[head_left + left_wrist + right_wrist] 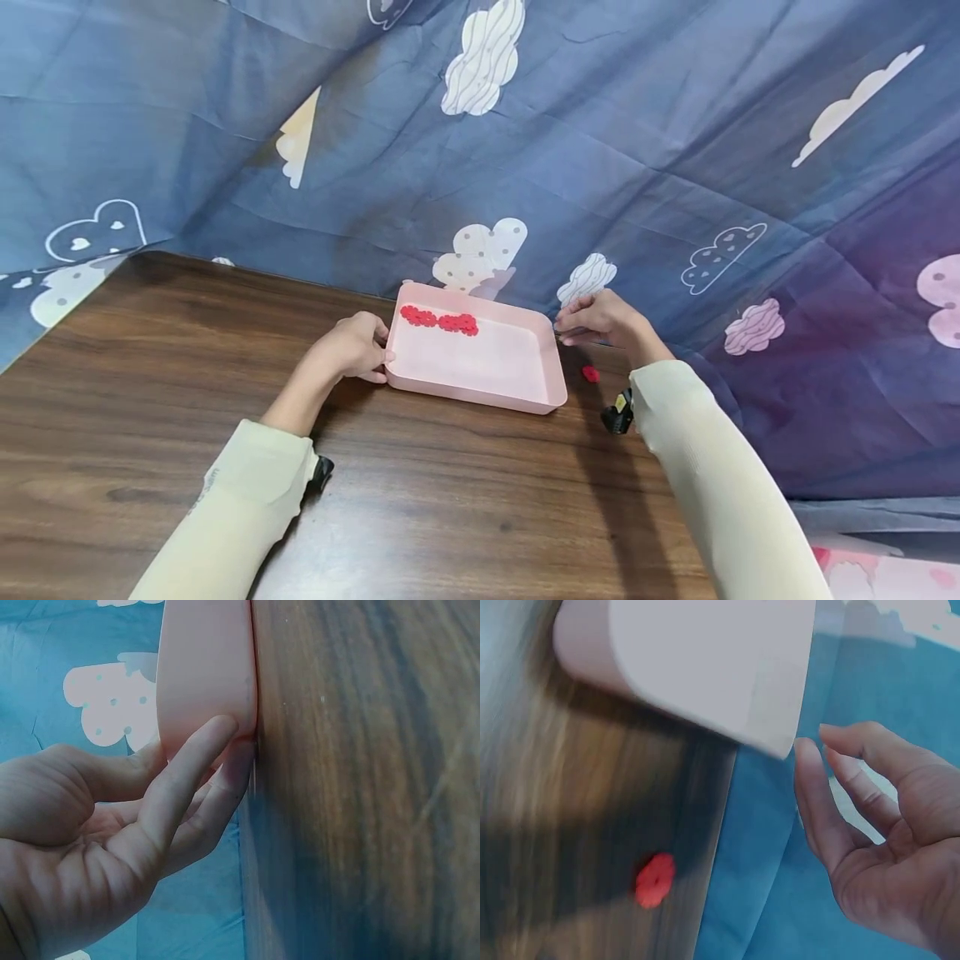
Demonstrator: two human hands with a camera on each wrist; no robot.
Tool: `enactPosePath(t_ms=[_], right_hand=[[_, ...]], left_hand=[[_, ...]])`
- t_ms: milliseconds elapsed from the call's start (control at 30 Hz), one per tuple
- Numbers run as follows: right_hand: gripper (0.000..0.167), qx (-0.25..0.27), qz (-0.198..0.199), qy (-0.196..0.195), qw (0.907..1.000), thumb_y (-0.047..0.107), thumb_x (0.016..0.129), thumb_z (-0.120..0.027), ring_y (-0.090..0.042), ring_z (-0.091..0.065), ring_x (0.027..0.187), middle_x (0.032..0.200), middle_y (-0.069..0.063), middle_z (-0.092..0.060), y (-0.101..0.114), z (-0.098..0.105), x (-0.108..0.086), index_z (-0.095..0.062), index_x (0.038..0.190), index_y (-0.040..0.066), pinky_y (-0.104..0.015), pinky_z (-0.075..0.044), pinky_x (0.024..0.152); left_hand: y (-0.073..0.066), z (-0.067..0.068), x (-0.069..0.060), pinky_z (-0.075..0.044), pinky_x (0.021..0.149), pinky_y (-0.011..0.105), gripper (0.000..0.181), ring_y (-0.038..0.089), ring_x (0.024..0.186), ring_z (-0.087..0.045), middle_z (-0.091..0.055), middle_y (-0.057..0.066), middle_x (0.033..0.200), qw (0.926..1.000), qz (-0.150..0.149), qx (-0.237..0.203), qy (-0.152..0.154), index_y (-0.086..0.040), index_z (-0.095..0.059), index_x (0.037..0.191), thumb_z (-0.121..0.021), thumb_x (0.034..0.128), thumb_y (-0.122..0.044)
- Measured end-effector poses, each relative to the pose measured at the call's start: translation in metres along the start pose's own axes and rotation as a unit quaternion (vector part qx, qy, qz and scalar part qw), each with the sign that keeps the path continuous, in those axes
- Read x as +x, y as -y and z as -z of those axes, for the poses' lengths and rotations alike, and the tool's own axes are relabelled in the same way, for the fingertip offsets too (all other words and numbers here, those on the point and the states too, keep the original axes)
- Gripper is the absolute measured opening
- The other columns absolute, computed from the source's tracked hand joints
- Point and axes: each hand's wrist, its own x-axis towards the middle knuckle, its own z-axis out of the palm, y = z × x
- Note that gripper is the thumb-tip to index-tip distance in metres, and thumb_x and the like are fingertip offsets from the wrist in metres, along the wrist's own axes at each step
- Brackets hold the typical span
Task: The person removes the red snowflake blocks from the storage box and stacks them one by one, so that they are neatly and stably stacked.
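Note:
A pink tray point(480, 354) is at the table's back, with several red flower-shaped pieces point(438, 320) inside along its far left part. My left hand point(354, 346) grips the tray's left end; in the left wrist view the thumb of that hand point(112, 825) is at the rim and its fingers lie against the tray's outer wall point(206, 667). Beside the far right corner is my right hand point(597, 319). In the right wrist view, this hand point(885, 832) holds nothing, its bent, relaxed fingertips just off the tray corner point(772, 727).
A single red piece point(591, 374) lies on the wooden table point(420, 500), right of the tray. Behind the table's back edge hangs a blue curtain point(600, 125) with cloud prints. The tray's far corner reaches past that edge in the right wrist view.

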Motion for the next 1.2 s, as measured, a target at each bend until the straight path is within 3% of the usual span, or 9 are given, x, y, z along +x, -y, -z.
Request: enactPosePath(t_ms=[300,433,600,833,967,1200], right_hand=[[0.038,-0.016,0.006,0.023,0.9996,-0.002,0.101,-0.070,-0.011,-0.076,0.073,0.078,0.000,-0.076,0.030,-0.030,0.013,-0.058,0.135,-0.014,-0.027,-0.072,0.076],[0.039,-0.031,0.006,0.023,0.9992,-0.001,0.100,-0.072,-0.010,-0.075,0.070,0.076,0.001,-0.076,0.040,-0.042,0.018,-0.061,0.135,-0.014,-0.025,-0.071,0.073],[0.037,-0.056,0.002,0.026,0.9981,0.001,0.099,-0.074,-0.010,-0.075,0.072,0.078,0.000,-0.077,0.050,-0.059,0.026,-0.066,0.132,-0.012,-0.033,-0.072,0.083],[0.038,-0.046,0.003,0.049,0.9977,-0.001,0.098,-0.075,-0.018,-0.077,0.080,0.090,-0.011,-0.080,0.058,-0.091,0.039,-0.066,0.133,-0.011,-0.035,-0.073,0.082],[0.039,-0.061,0.007,0.059,0.9964,0.000,0.097,-0.075,-0.018,-0.076,0.075,0.086,-0.011,-0.078,0.060,-0.108,0.044,-0.068,0.135,-0.008,-0.039,-0.073,0.082],[0.033,-0.105,0.022,0.030,0.9938,0.004,0.095,-0.080,-0.014,-0.074,0.063,0.077,-0.007,-0.074,0.057,-0.122,0.052,-0.075,0.127,-0.002,-0.034,-0.072,0.069]], left_hand=[[0.001,0.001,0.003,-0.071,0.075,0.025,0.043,0.017,0.082,-0.069,-0.064,0.023,0.114,1.0000,0.003,0.001,0.000,0.015,-0.048,0.143,-0.061,0.1033,0.006],[0.000,0.002,0.003,-0.071,0.074,0.025,0.042,0.017,0.082,-0.068,-0.062,0.027,0.119,0.9999,0.008,0.012,-0.006,0.015,-0.049,0.143,-0.061,0.1036,0.005],[0.000,0.001,0.005,-0.071,0.075,0.025,0.042,0.018,0.084,-0.069,-0.056,0.031,0.133,0.9997,0.016,0.016,-0.008,0.014,-0.049,0.144,-0.061,0.1044,0.004],[0.002,0.002,0.006,-0.071,0.075,0.025,0.041,0.018,0.083,-0.069,-0.055,0.032,0.135,0.9995,0.022,0.015,-0.014,0.013,-0.050,0.143,-0.062,0.1046,0.003],[0.003,0.001,0.006,-0.071,0.071,0.023,0.040,0.016,0.079,-0.068,-0.056,0.031,0.133,0.9993,0.023,0.023,-0.017,0.012,-0.052,0.141,-0.064,0.1040,0.003],[0.001,0.000,0.007,-0.069,0.067,0.021,0.035,0.013,0.072,-0.067,-0.056,0.031,0.132,0.9988,0.017,0.040,-0.023,0.011,-0.055,0.136,-0.064,0.1038,0.001]])
